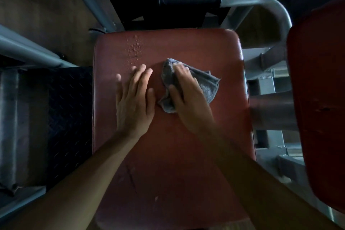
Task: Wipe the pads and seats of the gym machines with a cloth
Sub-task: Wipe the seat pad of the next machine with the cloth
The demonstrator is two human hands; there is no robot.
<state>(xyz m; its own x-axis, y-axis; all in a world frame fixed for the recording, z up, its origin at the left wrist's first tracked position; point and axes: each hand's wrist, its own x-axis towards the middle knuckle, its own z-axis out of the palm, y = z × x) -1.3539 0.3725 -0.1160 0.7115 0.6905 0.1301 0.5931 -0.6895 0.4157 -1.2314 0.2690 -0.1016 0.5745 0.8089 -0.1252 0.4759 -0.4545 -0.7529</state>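
To the left, below the seat, sits a black diamond-plate steel footplate (69, 108); it has no part in this step. The person's left hand (133, 102) lies flat and relaxed on the red-brown vinyl seat pad (168, 155), fingers straight and holding nothing, as though steadying the body. Just beyond its fingertips a patch of water droplets (134, 46) beads on the vinyl towards the pad's far left corner, not yet wiped.

Right of that hand, close beside it, the crumpled grey terry cloth (209, 86) sits on the middle of the pad under the right hand (188, 97). That hand grasps it, fingers bent over the bunched fabric and thumb tucked against its near edge.

From where I stand, the wipe would go best if the cloth were flattened under the palm, then drawn leftward and away through the droplets in overlapping passes. The left hand would have to lift clear first, or it blocks the path.

The pad's long axis runs straight away from the person, its rounded far edge pointing at the machine frame. The cloth has no clear axis, only a loose tail trailing right.

Further right stands a second red vinyl pad (317, 99), which looks to me yet to be done.
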